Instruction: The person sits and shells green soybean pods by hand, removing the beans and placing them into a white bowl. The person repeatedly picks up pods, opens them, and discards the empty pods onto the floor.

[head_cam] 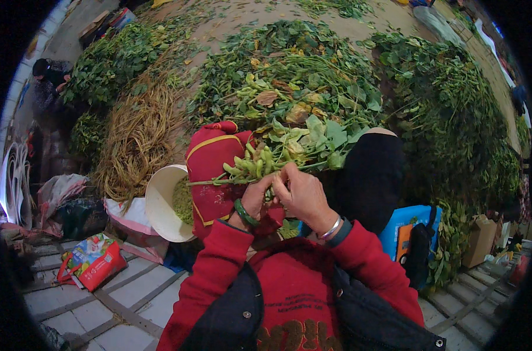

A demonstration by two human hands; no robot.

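Note:
My left hand (253, 201), with a dark green bangle, grips a green bean stalk (204, 182) over my lap. Plump green pods, apparently soybeans (253, 166), cluster along it above the fingers. My right hand (304, 193), wearing a silver bracelet, meets the left one with thumb and fingers pinched on the same stalk. Whether a pod is between those fingertips is hidden. Broad leaves (323, 134) lie at the stalk's right, just beyond my hands. A red cloth (211, 160) with yellow trim covers my left knee. Left of it, a white bucket (158, 206) leans tilted, with green pods (183, 204) inside.
A large heap of bean plants (288, 74) lies ahead, with another heap (450, 96) at right. Stripped brown stalks (134, 136) pile at left. Beyond them sits another person (51, 92). A red shopping bag (97, 263) and a blue bag (393, 223) flank me.

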